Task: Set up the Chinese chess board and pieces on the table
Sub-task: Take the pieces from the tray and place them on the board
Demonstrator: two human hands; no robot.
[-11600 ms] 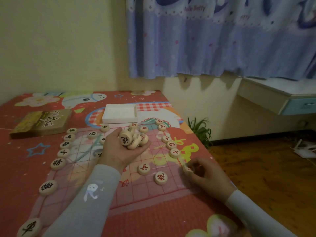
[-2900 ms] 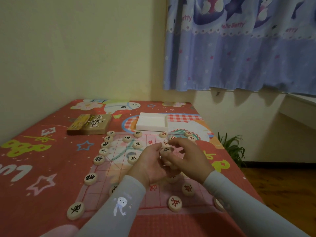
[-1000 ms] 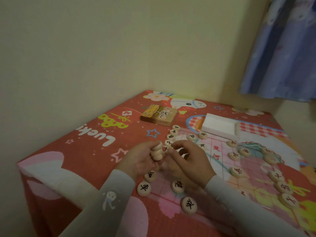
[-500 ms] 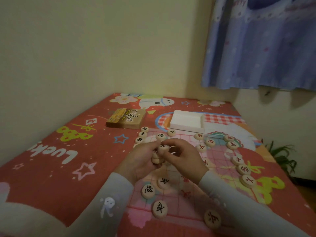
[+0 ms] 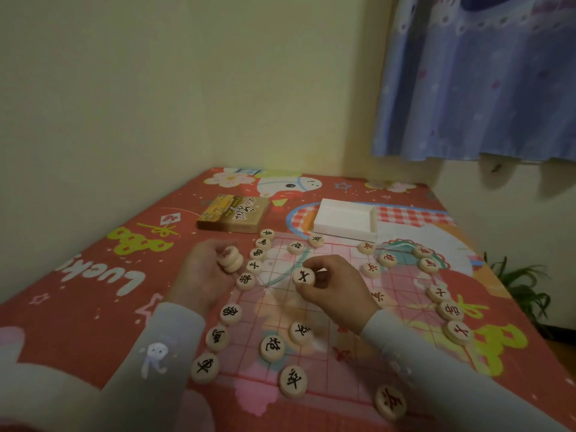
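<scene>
A clear chess board sheet with red grid lines lies on the red cartoon tablecloth. Round wooden pieces stand on it: black-lettered ones in a row down the left edge, red-lettered ones along the right edge, and a few more near the middle. My left hand is closed around a small stack of pieces at the board's left edge. Over the middle of the board, my right hand pinches a single black-lettered piece between thumb and fingers.
A brown chess box and a white box tray sit beyond the board's far edge. Cream walls close the left and back sides. A blue curtain hangs at the right, with a green plant past the table's right edge.
My hands, joined over the stack half a second ago, have parted. The right hand drew one black piece off and moved right, while the left moved left with the stack.
</scene>
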